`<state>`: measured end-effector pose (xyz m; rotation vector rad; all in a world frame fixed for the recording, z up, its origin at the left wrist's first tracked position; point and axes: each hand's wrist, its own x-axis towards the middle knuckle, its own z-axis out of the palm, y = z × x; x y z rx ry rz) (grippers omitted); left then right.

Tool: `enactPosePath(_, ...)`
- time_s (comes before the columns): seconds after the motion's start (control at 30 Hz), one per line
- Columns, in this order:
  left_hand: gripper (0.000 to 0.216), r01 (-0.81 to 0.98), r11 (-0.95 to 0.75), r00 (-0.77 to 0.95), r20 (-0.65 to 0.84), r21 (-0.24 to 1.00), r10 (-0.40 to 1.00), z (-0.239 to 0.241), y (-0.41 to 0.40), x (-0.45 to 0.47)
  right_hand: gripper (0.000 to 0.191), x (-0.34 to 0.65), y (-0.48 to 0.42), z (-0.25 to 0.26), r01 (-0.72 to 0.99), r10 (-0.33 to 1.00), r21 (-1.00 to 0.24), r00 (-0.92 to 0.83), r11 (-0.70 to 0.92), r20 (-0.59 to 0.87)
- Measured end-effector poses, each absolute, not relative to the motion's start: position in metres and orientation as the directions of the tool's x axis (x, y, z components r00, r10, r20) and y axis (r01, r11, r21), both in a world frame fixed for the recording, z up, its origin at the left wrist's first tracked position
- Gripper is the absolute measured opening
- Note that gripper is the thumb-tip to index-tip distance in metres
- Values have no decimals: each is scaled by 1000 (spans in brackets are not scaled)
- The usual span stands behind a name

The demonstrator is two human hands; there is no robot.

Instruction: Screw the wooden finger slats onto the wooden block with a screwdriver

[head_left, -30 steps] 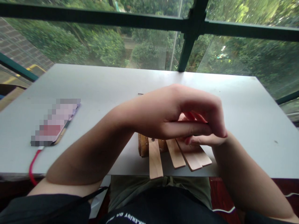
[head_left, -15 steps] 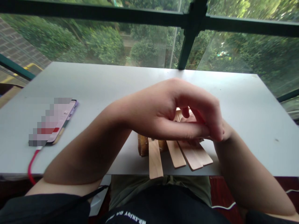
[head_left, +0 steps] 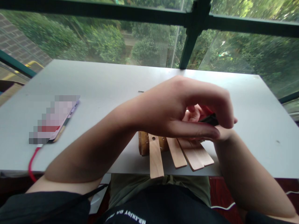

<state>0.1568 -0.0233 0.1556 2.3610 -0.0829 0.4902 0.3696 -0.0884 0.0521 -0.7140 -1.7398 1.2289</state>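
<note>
My left hand is bent over the work, its thumb and fingers curled around a dark, slim thing whose kind I cannot tell. Behind and below it, my right hand shows only a few curled fingers; whatever they hold is hidden. Several pale wooden slats fan out toward me beneath both hands. The leftmost slat has a dark screw head near its upper end and lies across a brown wooden block. The slats' far ends are covered by my left hand.
A phone with a red cable lies on the left of the white table. A short, thin dark piece shows beyond my left wrist. Windows with a dark frame stand behind the table.
My left hand has shifted slightly right, and the dark thing between its thumb and fingers has come into view. More of my right fingers shows. The slats look much the same.
</note>
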Motion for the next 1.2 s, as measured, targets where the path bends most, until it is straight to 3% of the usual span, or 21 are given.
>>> enactPosePath(0.1, 20, -211, -763, 910, 407, 612, 75, 152, -22, 160, 39, 367, -86, 50, -101, 798, -922, -471, 373, 375)
enactPosePath(0.4, 15, -213, -793, 892, 445, 571, 81, 151, -24, 160, 27, 365, -86, 59, -83, 762, -902, -505, 425, 405)
enactPosePath(0.5, 22, -216, -782, 919, 393, 585, 40, 154, -23, 159, 14, 367, -86, 59, -182, 727, -923, -571, 340, 381)
enactPosePath(0.6, 26, -174, -767, 938, 342, 618, 63, 155, -23, 158, 18, 370, -88, 55, -270, 718, -934, -600, 234, 353)
enactPosePath(0.77, 24, -168, -743, 934, 345, 648, 90, 155, -24, 155, 29, 377, -91, 49, -190, 744, -973, -630, 132, 224)
enactPosePath(0.97, 20, -225, -763, 922, 385, 606, 34, 158, -19, 154, 10, 371, -89, 60, -202, 750, -955, -590, 219, 297)
enactPosePath(1.03, 18, -243, -772, 907, 419, 587, 33, 157, -18, 156, 14, 368, -88, 59, -201, 766, -953, -567, 228, 302)
enactPosePath(1.2, 18, -138, -804, 909, 397, 578, 129, 155, -21, 158, 56, 369, -85, 50, -135, 795, -932, -489, 336, 358)
